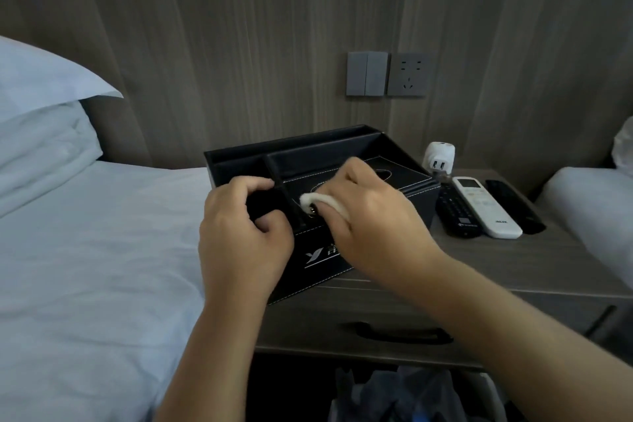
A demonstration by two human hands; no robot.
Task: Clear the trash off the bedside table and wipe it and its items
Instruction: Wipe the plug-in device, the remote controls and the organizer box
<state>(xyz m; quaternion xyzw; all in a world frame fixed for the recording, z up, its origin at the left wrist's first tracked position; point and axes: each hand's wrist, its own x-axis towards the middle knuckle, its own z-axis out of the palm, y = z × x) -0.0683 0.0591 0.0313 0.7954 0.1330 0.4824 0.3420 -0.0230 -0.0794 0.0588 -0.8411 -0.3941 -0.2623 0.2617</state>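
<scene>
Bedside table (513, 260): three remotes (486, 205), white plug (439, 156) beside organizer (342, 154); bin perhaps below.

Dim, even indoor light with soft shadows, slight overall blur, and wide-angle bending toward the edges.

Wooden bedside table (513, 264) with black organizer box (329, 154), three remotes (484, 205), perhaps a charger (439, 156).
</scene>
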